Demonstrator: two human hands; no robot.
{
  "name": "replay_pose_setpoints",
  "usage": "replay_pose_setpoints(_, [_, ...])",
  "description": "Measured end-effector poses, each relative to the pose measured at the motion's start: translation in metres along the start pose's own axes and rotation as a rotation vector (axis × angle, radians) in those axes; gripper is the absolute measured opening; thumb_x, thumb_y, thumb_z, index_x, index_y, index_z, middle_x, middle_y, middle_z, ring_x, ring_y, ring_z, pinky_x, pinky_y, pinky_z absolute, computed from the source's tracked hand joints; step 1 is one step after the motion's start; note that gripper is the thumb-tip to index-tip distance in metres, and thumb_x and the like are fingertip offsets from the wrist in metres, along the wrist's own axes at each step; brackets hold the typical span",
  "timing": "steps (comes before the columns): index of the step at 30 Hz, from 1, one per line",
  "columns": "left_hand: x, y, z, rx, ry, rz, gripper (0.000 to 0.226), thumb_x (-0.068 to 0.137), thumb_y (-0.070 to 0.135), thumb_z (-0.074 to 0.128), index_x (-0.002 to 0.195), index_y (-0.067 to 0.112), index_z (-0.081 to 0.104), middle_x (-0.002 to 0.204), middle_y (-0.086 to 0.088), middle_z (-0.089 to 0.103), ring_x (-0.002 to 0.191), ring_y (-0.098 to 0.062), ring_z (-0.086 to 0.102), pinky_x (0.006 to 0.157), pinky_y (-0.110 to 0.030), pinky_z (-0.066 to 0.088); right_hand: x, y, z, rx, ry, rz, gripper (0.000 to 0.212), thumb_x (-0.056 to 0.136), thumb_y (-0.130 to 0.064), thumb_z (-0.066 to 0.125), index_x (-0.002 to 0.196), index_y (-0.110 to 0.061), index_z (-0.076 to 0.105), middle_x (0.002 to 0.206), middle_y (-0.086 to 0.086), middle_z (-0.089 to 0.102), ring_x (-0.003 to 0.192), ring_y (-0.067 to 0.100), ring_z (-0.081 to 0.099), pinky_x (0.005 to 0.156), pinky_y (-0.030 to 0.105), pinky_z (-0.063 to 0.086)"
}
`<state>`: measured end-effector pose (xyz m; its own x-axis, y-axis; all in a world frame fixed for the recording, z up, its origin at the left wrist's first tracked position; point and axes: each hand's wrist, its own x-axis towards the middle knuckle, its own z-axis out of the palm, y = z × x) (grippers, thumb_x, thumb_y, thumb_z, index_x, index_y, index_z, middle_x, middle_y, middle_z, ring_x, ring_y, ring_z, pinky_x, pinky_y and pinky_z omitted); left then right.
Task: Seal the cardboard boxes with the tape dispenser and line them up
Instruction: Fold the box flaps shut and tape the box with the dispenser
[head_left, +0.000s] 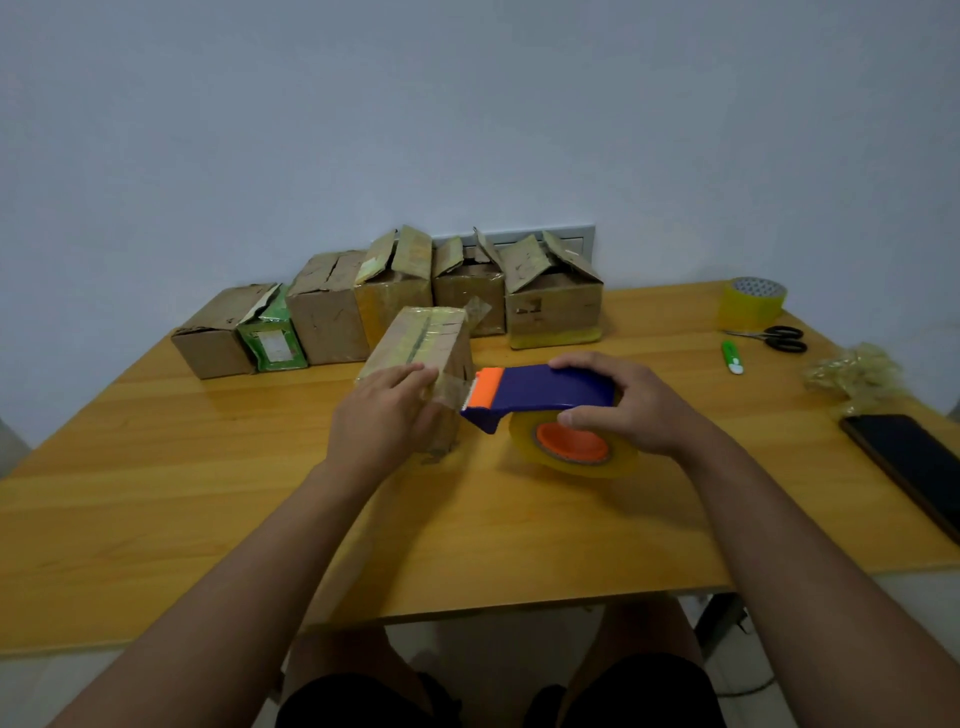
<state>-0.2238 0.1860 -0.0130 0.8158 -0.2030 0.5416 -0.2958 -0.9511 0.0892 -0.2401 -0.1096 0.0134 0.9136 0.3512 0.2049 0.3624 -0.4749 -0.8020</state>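
Note:
A small cardboard box (423, 340) with yellowish tape along its top seam stands in the middle of the wooden table (156, 493). My left hand (382, 421) presses on its near end, over a strip of tape. My right hand (631, 402) grips the blue and orange tape dispenser (535, 392), whose orange blade end touches the box's near right corner. The tape roll (574, 449) hangs under the dispenser. Behind, a row of several cardboard boxes (395, 296) lines the wall, some with flaps open.
At the right lie a spare roll of tape (753, 304), black scissors (779, 338), a green and white cutter (731, 357), a wad of crumpled tape (852, 376) and a dark phone (909, 467). My knees show below the table's front edge.

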Motion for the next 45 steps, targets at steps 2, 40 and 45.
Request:
replay_pose_setpoints(2, [0.0,-0.003,-0.005,-0.038,-0.057,-0.003,0.046,0.092,0.043,0.054,0.135,0.028,0.057,0.137,0.004,0.057,0.123,-0.018,0.052,0.082,-0.034,0.049,0.01,-0.008,0.001,-0.102,-0.025,-0.017,0.052,0.076,-0.042,0.079,0.123,-0.045,0.057,0.114,-0.028,0.05,0.096,-0.002,0.054,0.071,0.011,0.041])
replay_pose_setpoints(40, [0.001,0.007,0.006,-0.032,0.077,-0.034,0.029,0.085,0.036,0.072,0.107,0.018,0.069,0.104,-0.004,0.069,0.094,-0.026,0.063,0.075,-0.037,0.046,0.042,-0.007,0.083,0.033,0.628,0.136,0.063,0.083,-0.045,0.072,0.139,-0.027,0.049,0.116,-0.012,0.052,0.1,0.01,0.055,0.076,0.022,0.049])
replay_pose_setpoints(45, [0.005,-0.006,0.008,0.001,0.08,0.062,0.032,0.086,0.032,0.07,0.116,0.019,0.069,0.11,-0.003,0.069,0.095,-0.025,0.063,0.073,-0.035,0.047,0.041,0.001,0.087,0.05,0.64,0.12,0.062,0.085,-0.05,0.066,0.139,-0.028,0.048,0.118,-0.011,0.053,0.1,0.009,0.056,0.077,0.023,0.051])
